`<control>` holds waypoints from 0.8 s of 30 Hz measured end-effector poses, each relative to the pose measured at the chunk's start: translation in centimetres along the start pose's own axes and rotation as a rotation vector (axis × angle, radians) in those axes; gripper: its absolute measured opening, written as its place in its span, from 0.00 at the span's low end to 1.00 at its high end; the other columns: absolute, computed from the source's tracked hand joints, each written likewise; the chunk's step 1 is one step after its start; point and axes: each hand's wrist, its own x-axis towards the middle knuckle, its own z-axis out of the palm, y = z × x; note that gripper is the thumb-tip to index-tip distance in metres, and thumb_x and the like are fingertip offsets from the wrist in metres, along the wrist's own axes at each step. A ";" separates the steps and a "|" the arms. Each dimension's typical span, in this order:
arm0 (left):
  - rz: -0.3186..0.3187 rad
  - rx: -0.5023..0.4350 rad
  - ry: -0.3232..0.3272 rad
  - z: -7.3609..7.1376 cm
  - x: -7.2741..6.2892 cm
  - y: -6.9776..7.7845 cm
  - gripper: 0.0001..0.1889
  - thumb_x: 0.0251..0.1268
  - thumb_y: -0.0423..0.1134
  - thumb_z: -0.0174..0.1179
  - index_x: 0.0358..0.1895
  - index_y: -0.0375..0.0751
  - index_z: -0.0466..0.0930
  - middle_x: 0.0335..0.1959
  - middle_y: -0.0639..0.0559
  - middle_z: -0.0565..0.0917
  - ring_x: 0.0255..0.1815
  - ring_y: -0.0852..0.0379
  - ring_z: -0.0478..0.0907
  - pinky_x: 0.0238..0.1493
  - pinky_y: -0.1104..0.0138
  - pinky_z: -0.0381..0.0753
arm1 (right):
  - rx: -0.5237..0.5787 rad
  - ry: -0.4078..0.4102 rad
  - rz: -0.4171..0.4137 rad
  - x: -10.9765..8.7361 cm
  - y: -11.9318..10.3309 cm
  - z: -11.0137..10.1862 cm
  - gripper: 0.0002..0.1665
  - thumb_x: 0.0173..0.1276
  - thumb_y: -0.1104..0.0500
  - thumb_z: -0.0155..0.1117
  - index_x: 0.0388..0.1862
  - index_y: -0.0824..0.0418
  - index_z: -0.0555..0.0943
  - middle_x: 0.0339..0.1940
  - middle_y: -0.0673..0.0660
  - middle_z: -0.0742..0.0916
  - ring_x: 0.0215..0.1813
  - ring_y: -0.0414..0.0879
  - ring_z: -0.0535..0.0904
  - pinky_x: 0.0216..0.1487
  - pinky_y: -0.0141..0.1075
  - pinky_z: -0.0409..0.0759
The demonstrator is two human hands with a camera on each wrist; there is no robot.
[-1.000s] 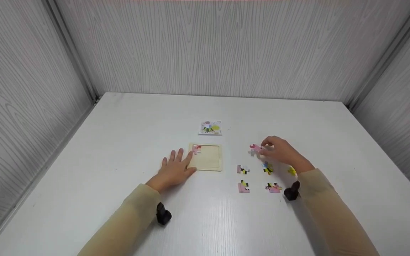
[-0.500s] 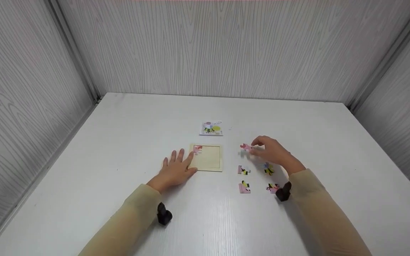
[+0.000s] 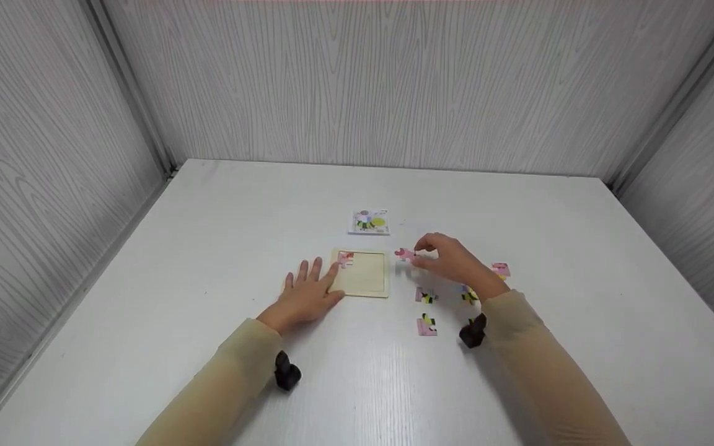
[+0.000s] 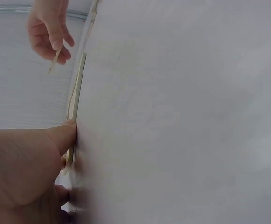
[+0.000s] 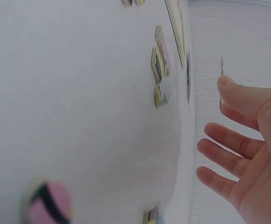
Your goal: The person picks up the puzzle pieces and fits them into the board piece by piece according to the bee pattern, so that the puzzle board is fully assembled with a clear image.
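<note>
My right hand (image 3: 453, 260) pinches a pink jigsaw piece (image 3: 405, 254) between thumb and index finger. It holds the piece above the table, just right of the square wooden puzzle tray (image 3: 366, 277). In the right wrist view the jigsaw piece (image 5: 222, 65) appears edge-on, the other fingers spread apart from it. A pink jigsaw piece (image 3: 344, 259) lies in the tray's upper left corner. My left hand (image 3: 307, 298) rests at the tray's left side with fingers spread, index fingertip by that corner piece. In the left wrist view its thumb touches the tray's edge (image 4: 79, 88).
A picture card (image 3: 369, 222) with a bee lies behind the tray. Loose jigsaw pieces lie to the right: two bee pieces (image 3: 426, 295) in a column, another (image 3: 469, 295) beside the right sleeve, and a pink one (image 3: 501, 269) beyond the wrist. The forearm partly hides others.
My right hand has carried the pink jigsaw piece leftward, close to the tray. A pink piece behind the right wrist has come into view. My left hand has stayed in place.
</note>
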 end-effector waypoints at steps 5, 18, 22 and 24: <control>0.017 -0.009 0.008 -0.2 0.0 0.0 0.34 0.72 0.56 0.40 0.75 0.48 0.43 0.74 0.38 0.38 0.72 0.38 0.30 0.66 0.42 0.33 | -0.002 -0.007 -0.090 0.4 -0.8 0.7 0.17 0.65 0.52 0.62 0.48 0.60 0.76 0.50 0.57 0.79 0.57 0.52 0.72 0.58 0.46 0.68; 0.014 0.003 0.005 0.1 0.1 -0.3 0.35 0.71 0.57 0.40 0.75 0.47 0.43 0.74 0.39 0.38 0.72 0.38 0.30 0.66 0.42 0.33 | 0.007 -0.028 -0.098 1.4 -2.9 2.4 0.17 0.65 0.51 0.62 0.48 0.60 0.76 0.51 0.56 0.79 0.57 0.50 0.72 0.58 0.45 0.68; 0.005 0.009 -0.013 0.0 0.2 -0.2 0.36 0.71 0.58 0.39 0.75 0.46 0.42 0.74 0.40 0.37 0.73 0.39 0.29 0.66 0.43 0.33 | -0.001 -0.034 -0.094 1.7 -3.4 3.0 0.17 0.65 0.52 0.62 0.47 0.60 0.76 0.50 0.55 0.80 0.57 0.50 0.72 0.58 0.44 0.68; 0.003 0.015 -0.021 0.0 0.2 -0.1 0.36 0.71 0.59 0.39 0.75 0.46 0.41 0.74 0.41 0.36 0.73 0.39 0.28 0.66 0.43 0.32 | -0.005 -0.043 -0.078 1.8 -3.6 3.2 0.17 0.65 0.52 0.62 0.48 0.60 0.76 0.51 0.56 0.80 0.57 0.50 0.72 0.58 0.44 0.69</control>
